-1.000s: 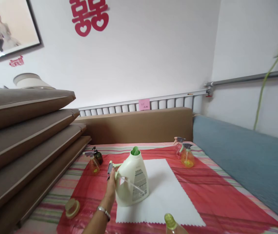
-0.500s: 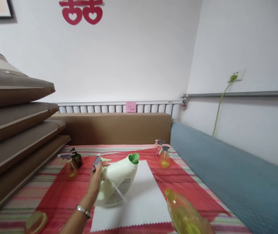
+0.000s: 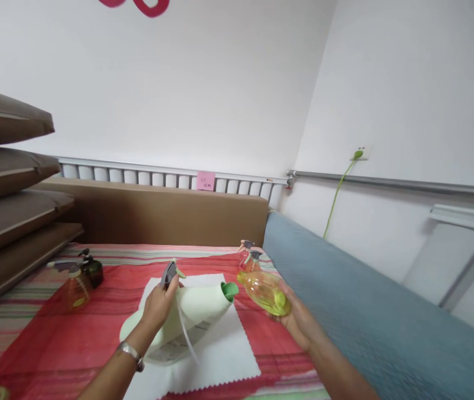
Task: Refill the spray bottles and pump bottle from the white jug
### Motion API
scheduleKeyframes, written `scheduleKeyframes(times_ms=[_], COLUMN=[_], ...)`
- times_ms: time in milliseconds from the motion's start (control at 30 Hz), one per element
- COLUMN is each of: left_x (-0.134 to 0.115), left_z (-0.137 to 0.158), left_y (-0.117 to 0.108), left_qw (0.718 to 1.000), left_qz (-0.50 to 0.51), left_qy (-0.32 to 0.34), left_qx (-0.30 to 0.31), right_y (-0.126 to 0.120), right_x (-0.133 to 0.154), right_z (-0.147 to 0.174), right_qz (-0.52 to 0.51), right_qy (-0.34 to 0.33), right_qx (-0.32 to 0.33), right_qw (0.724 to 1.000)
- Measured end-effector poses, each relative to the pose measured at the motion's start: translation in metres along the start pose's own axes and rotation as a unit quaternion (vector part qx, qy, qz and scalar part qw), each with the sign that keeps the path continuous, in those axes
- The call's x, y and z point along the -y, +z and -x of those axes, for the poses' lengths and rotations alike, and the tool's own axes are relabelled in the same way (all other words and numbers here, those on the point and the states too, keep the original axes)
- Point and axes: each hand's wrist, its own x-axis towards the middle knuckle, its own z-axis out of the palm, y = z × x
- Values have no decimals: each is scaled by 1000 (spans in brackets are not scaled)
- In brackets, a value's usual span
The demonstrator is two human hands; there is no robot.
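My left hand is closed around a grey trigger spray head, whose thin clear tube hangs down. The same hand appears to grip a pale green watering can as well; its handle is hidden. The can is tilted over a white sheet, its green mouth pointing right. In my right hand is a see-through yellow bottle with no spray head on it. That bottle lies nearly level, its neck close to the can's mouth but apart from it.
Spray bottles and a dark pump bottle stand at the left; two more spray bottles are at the back right. Red cloth covers striped bedding. Stacked brown cushions rise at left, a blue padded panel at right.
My right hand has come into view, lifting the yellow bottle up and leftward to the can's mouth. The can is tipped further over. The view has turned right.
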Motion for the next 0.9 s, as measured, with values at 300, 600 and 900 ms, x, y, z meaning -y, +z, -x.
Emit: scheduleKeyframes(times_ms=[300, 600, 900], left_x=[-9, -19, -19], left_z=[-3, 2, 6], left_y=[9, 12, 12], left_qw=[998, 996, 997], left_qz=[-38, -71, -63], left_qy=[25, 29, 18], left_qx=[45, 51, 43], right_y=[-8, 6, 38], right_x=[12, 40, 60], right_z=[-15, -32, -28], right_qz=[176, 387, 551], right_qy=[5, -63, -115], right_qx=[-6, -24, 1], right_qw=[984, 920, 826])
